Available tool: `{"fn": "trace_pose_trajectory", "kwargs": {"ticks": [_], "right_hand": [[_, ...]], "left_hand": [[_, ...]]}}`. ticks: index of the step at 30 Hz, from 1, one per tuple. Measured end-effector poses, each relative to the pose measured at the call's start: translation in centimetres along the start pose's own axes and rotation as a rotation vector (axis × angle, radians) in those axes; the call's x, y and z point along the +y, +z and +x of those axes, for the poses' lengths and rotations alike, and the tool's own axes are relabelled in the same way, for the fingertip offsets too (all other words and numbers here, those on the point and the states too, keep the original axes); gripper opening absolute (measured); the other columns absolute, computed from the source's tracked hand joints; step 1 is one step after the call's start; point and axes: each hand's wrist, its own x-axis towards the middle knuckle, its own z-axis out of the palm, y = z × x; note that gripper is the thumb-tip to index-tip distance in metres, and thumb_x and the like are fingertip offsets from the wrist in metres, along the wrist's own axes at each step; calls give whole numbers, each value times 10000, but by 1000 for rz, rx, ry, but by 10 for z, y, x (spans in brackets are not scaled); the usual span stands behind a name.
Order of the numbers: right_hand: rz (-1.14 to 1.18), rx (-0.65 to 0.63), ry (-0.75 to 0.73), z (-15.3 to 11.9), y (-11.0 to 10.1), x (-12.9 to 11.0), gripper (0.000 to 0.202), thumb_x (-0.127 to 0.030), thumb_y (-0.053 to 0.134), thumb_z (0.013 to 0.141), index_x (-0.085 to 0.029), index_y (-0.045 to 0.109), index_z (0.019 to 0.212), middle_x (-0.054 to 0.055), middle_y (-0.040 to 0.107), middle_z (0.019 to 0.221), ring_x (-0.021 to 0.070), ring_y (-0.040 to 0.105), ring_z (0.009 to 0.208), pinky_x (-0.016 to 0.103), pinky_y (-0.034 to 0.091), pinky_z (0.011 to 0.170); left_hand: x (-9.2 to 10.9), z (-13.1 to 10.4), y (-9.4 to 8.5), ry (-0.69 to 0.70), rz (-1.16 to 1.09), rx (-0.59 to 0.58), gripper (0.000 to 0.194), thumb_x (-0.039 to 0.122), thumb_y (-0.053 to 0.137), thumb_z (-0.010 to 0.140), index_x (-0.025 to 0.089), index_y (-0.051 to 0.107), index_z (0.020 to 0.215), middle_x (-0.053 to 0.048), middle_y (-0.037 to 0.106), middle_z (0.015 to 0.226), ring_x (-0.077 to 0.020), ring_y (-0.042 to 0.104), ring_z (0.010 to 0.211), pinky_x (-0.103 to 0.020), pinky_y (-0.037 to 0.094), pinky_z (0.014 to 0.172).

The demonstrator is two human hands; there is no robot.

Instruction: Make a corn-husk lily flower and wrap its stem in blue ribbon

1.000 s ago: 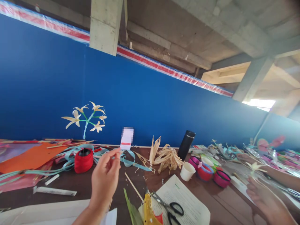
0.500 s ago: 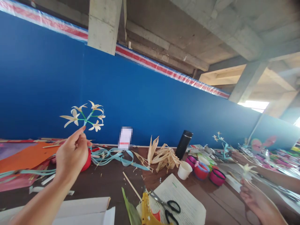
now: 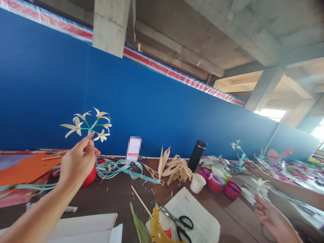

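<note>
My left hand (image 3: 77, 163) is raised at the left, its fingers pinched round the stem of a sprig of several cream flowers (image 3: 101, 135) on green stalks. At the lower right, my right hand (image 3: 267, 213) has its fingers curled round the base of a single pale flower (image 3: 260, 183). A yellow glue gun (image 3: 157, 229) and black-handled scissors (image 3: 186, 222) lie between the hands, the scissors on a printed sheet (image 3: 202, 212). Turquoise strips (image 3: 146, 178) and dried husks (image 3: 177, 168) lie farther back. The two hands are far apart.
Another person's arm (image 3: 283, 184) reaches in from the right, near another flower sprig (image 3: 236, 145). A black bottle (image 3: 196, 157), white cup (image 3: 197, 183) and coloured rolls (image 3: 232, 190) stand along the back. White board (image 3: 86, 226) and orange paper (image 3: 27, 168) lie at left.
The whole view has shifted slightly, so most things appear a little farther left. My left hand has moved slightly left with the sprig, and a fingertip now overlaps the stalks. Both grasps persist.
</note>
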Motion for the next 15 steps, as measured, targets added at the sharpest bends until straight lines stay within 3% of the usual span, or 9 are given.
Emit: {"fn": "trace_pose_trajectory", "kwargs": {"ticks": [6,15], "right_hand": [[69,19,39,4,-5,4,282,-151,802,463,-167,637,691,-39,543,636,25,439,385,109,363,262],[62,10,39,-6,4,4,282,-128,781,458,-169,608,677,-44,514,613,22,420,378,96,331,256]], "left_hand": [[-1,0,0,10,23,-15,437,245,414,856,276,497,1284,30,683,777,-104,518,587,-183,325,564],[-6,0,1,2,17,-22,431,247,415,859,286,501,1280,39,681,758,-91,487,544,-176,327,559]]}}
